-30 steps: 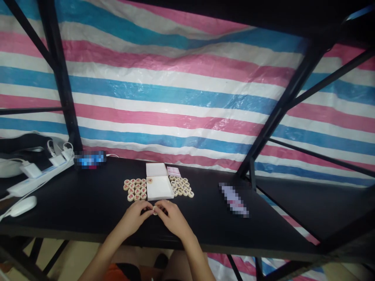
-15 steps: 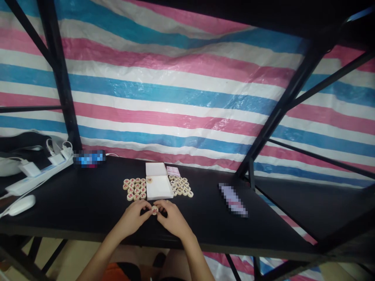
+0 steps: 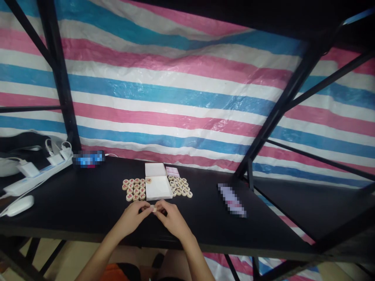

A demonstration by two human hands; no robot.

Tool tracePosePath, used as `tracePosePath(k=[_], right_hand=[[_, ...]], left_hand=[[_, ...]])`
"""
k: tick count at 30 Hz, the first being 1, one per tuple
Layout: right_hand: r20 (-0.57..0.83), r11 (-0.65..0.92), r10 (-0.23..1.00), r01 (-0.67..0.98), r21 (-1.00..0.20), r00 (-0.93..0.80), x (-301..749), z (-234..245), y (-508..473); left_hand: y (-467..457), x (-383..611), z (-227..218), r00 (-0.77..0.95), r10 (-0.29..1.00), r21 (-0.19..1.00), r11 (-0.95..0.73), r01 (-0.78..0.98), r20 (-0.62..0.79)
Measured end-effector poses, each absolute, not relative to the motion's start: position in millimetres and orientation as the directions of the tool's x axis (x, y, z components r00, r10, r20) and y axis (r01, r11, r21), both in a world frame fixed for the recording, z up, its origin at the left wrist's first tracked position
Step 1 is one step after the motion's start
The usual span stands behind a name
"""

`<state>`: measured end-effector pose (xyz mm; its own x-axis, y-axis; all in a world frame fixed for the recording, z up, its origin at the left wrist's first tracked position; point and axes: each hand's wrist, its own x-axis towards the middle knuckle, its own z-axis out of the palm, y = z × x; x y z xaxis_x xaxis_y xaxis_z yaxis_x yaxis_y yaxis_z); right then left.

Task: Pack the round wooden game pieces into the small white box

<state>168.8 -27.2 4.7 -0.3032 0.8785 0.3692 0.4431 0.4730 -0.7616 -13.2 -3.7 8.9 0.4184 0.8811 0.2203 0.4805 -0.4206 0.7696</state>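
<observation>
- One disc (image 3: 154,209): your left hand (image 3: 135,216) and right hand (image 3: 170,217) pinch it near the tabletop's (image 3: 211,220) front edge.
- Another disc (image 3: 149,180) is in the box (image 3: 159,190); red discs (image 3: 136,186) and dark discs (image 3: 183,192) aren't.

The only view comes from a camera worn on the person's head, facing forward and down over the worktop (image 3: 88,203). It sits well above the hands (image 3: 173,221), which look small, low in the frame and left of centre. The wide view takes in the striped sheet (image 3: 164,89) behind and, at the bottom, the wearer's lap (image 3: 175,263).
</observation>
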Motion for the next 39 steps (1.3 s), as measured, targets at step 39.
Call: tracePosePath(k=[39], right_hand=[[0.424, 0.474, 0.879, 0.488, -0.733, -0.216, 174.4, 8.2, -21.8]], left_hand=[[-1.0, -54.7, 9.7, 0.12, 0.906, 0.72, -0.398, 0.568, 0.406]])
